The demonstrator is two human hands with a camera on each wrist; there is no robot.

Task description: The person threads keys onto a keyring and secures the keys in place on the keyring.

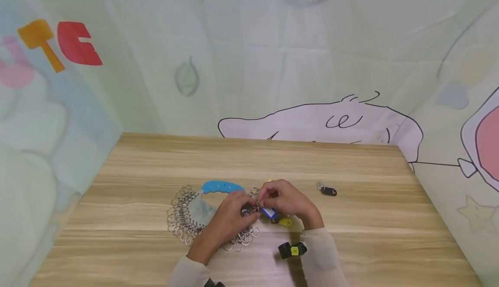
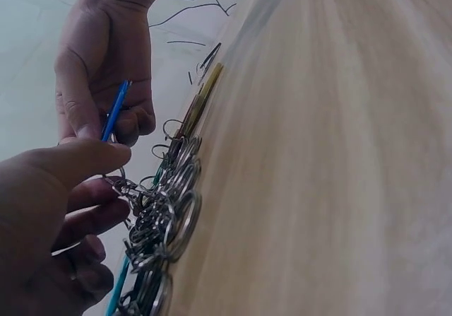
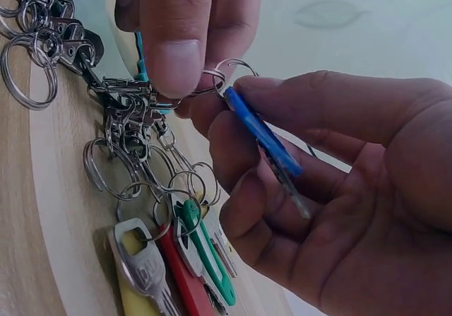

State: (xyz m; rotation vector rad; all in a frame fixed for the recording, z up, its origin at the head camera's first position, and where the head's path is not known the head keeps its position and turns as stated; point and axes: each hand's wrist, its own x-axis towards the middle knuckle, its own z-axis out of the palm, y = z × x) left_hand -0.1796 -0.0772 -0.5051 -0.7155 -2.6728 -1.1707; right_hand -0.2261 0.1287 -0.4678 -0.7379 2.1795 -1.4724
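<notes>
A large key holder with a blue handle (image 1: 222, 186) lies on the table, its curved edge hung with many metal clips and split rings (image 1: 179, 222). My left hand (image 1: 228, 214) pinches a metal clip (image 3: 127, 88) of this holder between thumb and fingers. Close against it, my right hand (image 1: 287, 198) pinches a split ring (image 3: 240, 63) that carries a blue key tag (image 3: 258, 129) and a key (image 3: 288, 185). This ring meets the clip at the left fingertips; whether it is hooked on cannot be made out. Below hang keys with green (image 3: 212, 252), red (image 3: 180, 266) and yellow tags.
A black-tagged key (image 1: 328, 191) lies apart on the right of the wooden table (image 1: 370, 226). A yellow tag (image 1: 285, 222) rests under my right hand. Each wrist wears a black device (image 1: 292, 249). A printed cloth (image 1: 249, 62) stands behind the table.
</notes>
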